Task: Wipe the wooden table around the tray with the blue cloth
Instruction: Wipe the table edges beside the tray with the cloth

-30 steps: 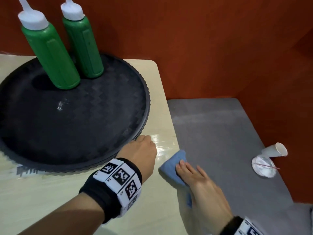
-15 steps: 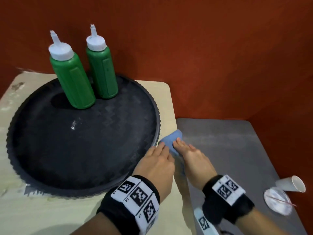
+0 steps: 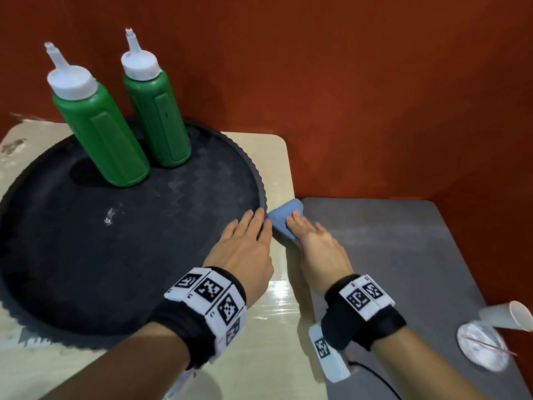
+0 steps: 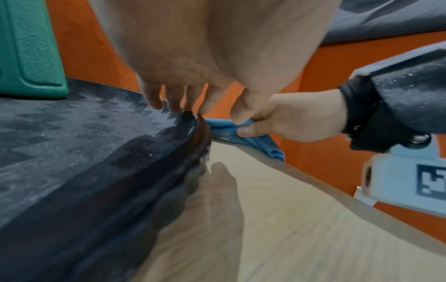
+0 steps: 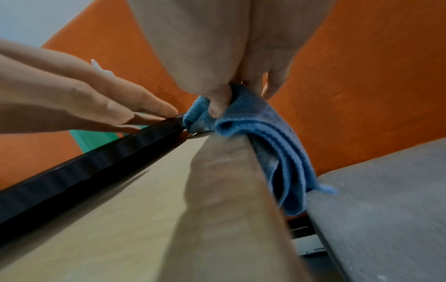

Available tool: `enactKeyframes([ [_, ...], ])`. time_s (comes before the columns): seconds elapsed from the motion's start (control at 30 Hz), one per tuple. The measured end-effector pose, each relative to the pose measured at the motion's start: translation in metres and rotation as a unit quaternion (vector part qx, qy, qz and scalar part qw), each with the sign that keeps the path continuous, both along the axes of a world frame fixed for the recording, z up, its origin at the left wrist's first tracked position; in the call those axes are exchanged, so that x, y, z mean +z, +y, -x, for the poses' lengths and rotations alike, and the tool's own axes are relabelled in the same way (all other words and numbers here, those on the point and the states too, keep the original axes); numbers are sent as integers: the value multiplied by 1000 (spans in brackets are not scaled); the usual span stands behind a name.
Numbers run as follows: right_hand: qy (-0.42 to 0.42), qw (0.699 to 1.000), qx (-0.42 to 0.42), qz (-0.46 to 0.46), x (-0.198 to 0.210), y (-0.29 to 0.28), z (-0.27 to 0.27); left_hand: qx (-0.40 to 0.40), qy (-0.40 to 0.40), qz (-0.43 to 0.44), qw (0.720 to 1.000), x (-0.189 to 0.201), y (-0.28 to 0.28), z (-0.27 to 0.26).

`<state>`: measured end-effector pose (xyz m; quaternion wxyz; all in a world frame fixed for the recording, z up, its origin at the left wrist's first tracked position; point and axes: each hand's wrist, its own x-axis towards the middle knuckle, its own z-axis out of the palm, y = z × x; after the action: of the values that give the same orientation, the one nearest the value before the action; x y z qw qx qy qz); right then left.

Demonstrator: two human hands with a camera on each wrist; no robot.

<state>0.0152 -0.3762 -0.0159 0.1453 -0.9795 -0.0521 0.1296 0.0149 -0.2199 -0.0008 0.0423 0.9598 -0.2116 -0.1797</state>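
Note:
A round black tray (image 3: pixel 86 255) covers most of the pale wooden table (image 3: pixel 274 327). My left hand (image 3: pixel 245 241) rests flat on the tray's right rim, fingers straight (image 4: pixel 154 99). Beside that rim, my right hand (image 3: pixel 314 241) holds the folded blue cloth (image 3: pixel 281 219) on the narrow strip of table. In the wrist views the thumb pinches the cloth (image 4: pixel 226 129) against the fingers, and part of the cloth (image 5: pixel 277 148) hangs over the table's right edge.
Two green squeeze bottles (image 3: pixel 101 131) (image 3: pixel 157 111) stand at the back of the tray. A lower grey surface (image 3: pixel 403 255) adjoins the table on the right, bearing a tipped paper cup (image 3: pixel 510 314) and a white lid (image 3: pixel 481 346). An orange-red wall (image 3: pixel 346 96) stands close behind.
My right hand has slid the cloth away from me along the table's right strip, from the near corner up beside the tray's rim. My left hand moved forward onto the rim.

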Motion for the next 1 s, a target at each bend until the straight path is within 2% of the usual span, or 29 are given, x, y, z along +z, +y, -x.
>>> enactKeyframes([
  [0.2,-1,1000,-4,-3,4,4,23,-15,-6,1,1000,-4,-3,8],
  [0.4,-9,1000,-11,11,-7,7,-25,25,-3,48,999,-2,-7,4],
  [0.6,-26,999,3,25,-18,-4,14,59,37,70,995,3,-5,3],
  [0.77,-37,999,0,16,-12,2,-33,74,15,58,995,-3,-3,-11],
  [1.0,-31,999,-12,27,-21,-7,-35,71,-18,67,995,-19,3,-29],
])
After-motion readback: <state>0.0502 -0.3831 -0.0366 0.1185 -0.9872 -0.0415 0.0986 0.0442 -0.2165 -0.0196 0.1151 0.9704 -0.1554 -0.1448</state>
